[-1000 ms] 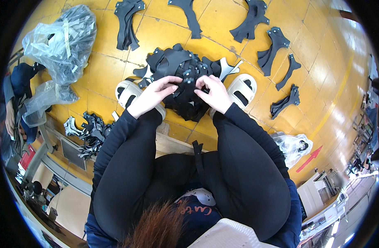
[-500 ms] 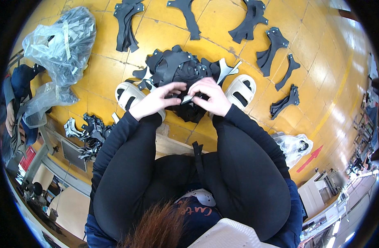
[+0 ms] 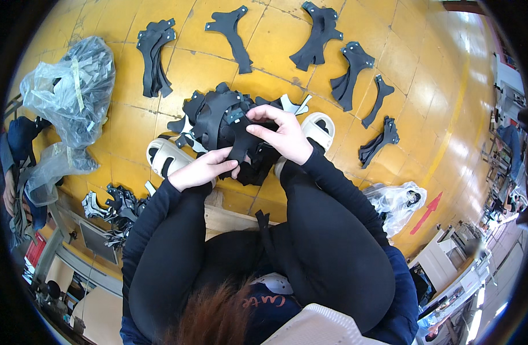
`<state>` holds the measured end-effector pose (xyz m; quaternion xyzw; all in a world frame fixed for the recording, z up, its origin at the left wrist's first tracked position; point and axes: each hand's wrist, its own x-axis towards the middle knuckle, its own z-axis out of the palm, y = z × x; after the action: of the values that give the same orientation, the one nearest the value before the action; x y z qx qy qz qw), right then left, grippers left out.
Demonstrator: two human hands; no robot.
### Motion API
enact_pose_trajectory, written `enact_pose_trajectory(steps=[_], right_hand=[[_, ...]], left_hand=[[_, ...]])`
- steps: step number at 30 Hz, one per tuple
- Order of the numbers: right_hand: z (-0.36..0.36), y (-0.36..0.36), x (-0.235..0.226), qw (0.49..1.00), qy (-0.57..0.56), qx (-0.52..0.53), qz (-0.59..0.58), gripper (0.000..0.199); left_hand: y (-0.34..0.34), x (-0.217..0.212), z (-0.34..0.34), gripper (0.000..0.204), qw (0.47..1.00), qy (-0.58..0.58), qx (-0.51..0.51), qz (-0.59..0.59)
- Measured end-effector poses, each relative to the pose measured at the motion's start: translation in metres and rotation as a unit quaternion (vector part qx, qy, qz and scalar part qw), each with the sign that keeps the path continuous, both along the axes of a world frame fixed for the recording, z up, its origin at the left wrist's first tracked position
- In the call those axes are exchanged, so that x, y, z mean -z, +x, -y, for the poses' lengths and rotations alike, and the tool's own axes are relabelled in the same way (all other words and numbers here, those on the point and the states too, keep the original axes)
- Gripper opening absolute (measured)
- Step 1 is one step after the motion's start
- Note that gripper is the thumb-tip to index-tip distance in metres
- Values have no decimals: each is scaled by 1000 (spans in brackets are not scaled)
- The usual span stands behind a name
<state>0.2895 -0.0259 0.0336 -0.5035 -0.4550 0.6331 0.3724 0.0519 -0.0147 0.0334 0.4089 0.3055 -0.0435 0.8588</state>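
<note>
Between my feet, a black cut piece (image 3: 241, 137) of flat, fabric-like material with a small pale tag at its top is held up over a heap of similar black pieces (image 3: 205, 118). My left hand (image 3: 203, 169) is closed on its lower end, thumb on top. At its upper right edge, my right hand (image 3: 284, 133) pinches it between thumb and fingers. A few white pieces (image 3: 288, 104) stick out from under the heap. The heap's near side is partly hidden by my hands.
Sorted stacks of black pieces (image 3: 155, 60) lie in an arc on the yellow tiled floor. A clear bag (image 3: 74, 95) full of pieces stands at left, a smaller bag (image 3: 396, 204) at right. Another pile (image 3: 123, 207) lies beside my left leg. At far left a person's hand (image 3: 10, 192) shows.
A small pale-edged bit was between my fingers; now a black piece is spread between my hands. My hands have moved apart, the left one lower. The whole view has shifted slightly.
</note>
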Motion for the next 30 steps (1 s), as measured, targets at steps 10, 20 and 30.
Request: enact_pose_trajectory(steps=[10,20,30], right_hand=[[-10,24,-15,996,-34,-77,29,46],[-14,43,-27,984,-142,52,-90,42],[3,-1,-7,903,-190,126,-364,74]], left_hand=[[1,4,1,25,999,44,26,14],[0,1,-2,17,999,7,-20,26],[-3,-4,-3,20,990,56,-130,29]])
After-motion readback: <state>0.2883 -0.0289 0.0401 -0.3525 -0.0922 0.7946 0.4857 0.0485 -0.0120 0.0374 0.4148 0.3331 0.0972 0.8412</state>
